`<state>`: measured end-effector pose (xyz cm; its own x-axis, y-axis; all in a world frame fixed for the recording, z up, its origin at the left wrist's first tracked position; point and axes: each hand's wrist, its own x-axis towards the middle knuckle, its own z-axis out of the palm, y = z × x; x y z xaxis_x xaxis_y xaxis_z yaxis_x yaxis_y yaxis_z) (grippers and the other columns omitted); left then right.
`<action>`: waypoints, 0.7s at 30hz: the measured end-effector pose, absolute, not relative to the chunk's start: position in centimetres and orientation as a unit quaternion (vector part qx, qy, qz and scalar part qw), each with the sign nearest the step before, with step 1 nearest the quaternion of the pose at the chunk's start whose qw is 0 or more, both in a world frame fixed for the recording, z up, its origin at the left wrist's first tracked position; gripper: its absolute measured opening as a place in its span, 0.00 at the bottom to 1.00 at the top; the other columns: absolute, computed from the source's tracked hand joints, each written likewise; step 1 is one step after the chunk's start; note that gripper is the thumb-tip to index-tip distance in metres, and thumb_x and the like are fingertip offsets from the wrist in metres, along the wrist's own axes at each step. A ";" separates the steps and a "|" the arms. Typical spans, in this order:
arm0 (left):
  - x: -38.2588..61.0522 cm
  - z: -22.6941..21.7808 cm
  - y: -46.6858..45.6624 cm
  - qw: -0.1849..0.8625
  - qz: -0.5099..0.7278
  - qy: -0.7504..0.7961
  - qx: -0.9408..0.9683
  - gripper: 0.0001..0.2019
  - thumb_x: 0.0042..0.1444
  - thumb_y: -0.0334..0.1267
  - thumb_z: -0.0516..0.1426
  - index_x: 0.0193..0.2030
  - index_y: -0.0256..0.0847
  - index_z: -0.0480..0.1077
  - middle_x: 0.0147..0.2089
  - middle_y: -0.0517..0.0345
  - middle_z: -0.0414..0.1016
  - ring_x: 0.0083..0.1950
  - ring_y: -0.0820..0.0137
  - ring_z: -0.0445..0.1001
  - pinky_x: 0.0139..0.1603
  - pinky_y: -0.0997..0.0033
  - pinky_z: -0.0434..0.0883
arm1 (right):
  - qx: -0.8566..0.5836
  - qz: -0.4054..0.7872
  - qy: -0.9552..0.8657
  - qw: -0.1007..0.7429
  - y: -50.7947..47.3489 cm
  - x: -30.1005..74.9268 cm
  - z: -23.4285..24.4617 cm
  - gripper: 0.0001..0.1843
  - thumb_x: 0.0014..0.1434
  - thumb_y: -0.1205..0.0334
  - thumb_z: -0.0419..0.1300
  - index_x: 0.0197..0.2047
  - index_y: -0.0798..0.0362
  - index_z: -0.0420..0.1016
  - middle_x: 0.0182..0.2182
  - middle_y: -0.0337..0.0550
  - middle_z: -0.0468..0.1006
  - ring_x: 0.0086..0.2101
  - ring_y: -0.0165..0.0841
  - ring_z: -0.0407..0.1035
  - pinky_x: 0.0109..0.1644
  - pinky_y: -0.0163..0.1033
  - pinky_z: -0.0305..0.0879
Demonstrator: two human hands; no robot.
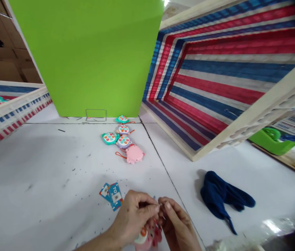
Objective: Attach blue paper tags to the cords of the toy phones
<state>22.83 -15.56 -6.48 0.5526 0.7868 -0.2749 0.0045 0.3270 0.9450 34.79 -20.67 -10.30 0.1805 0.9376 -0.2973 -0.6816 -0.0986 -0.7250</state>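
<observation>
My left hand and my right hand meet at the front of the table, fingertips nearly touching. Both are closed in a pinch on a thin pale strand, too small to make out well. Under them is a pink toy with a white face and coloured buttons, partly hidden by my fingers. Beside my left hand lie blue printed cards. Farther back, several small button toys lie in a line, among them a pink one turned face down and a teal one, some with orange cord loops.
A green panel stands at the back, a wire holder at its foot. On the right a striped crate lies on its side; a dark blue cloth is nearer. Another crate with toys stands left.
</observation>
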 end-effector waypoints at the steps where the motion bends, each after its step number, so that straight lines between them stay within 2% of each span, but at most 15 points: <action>1: 22.9 -6.5 -15.5 0.722 0.269 0.389 0.505 0.11 0.46 0.39 0.55 0.24 0.31 0.70 0.18 0.57 0.67 0.16 0.78 0.61 0.15 0.80 0.58 | -0.402 0.621 -0.156 0.654 -20.7 34.7 -10.4 0.07 0.44 0.60 0.67 0.28 0.51 0.78 0.19 0.35 0.73 0.22 0.26 0.67 0.25 0.30 0.64; 4: 22.9 -6.7 -15.4 0.723 0.269 0.393 0.500 0.10 0.44 0.38 0.56 0.22 0.32 0.69 0.18 0.58 0.67 0.16 0.78 0.60 0.14 0.80 0.57 | -0.399 0.623 -0.150 0.656 -20.6 34.5 -10.7 0.07 0.43 0.59 0.68 0.28 0.52 0.78 0.18 0.35 0.74 0.22 0.26 0.67 0.26 0.30 0.64; 9: 22.6 -6.5 -15.4 0.721 0.265 0.380 0.515 0.09 0.44 0.36 0.54 0.20 0.32 0.68 0.16 0.60 0.66 0.14 0.79 0.60 0.14 0.81 0.55 | -0.417 0.611 -0.168 0.652 -20.6 34.2 -10.9 0.08 0.44 0.58 0.67 0.29 0.52 0.78 0.17 0.36 0.74 0.17 0.25 0.64 0.19 0.28 0.59; 15: 22.5 -6.1 -15.3 0.719 0.258 0.390 0.514 0.08 0.44 0.35 0.54 0.20 0.32 0.68 0.18 0.60 0.67 0.15 0.80 0.61 0.16 0.82 0.58 | -0.436 0.591 -0.191 0.651 -20.7 34.4 -11.3 0.07 0.45 0.59 0.66 0.29 0.52 0.78 0.19 0.37 0.75 0.22 0.28 0.68 0.27 0.32 0.65; 21: 22.5 -6.5 -15.3 0.725 0.251 0.386 0.512 0.08 0.44 0.34 0.53 0.20 0.33 0.68 0.17 0.61 0.67 0.14 0.79 0.62 0.14 0.82 0.56 | -0.446 0.581 -0.215 0.646 -20.7 34.6 -11.1 0.07 0.44 0.59 0.67 0.28 0.51 0.79 0.21 0.38 0.76 0.23 0.27 0.68 0.26 0.30 0.66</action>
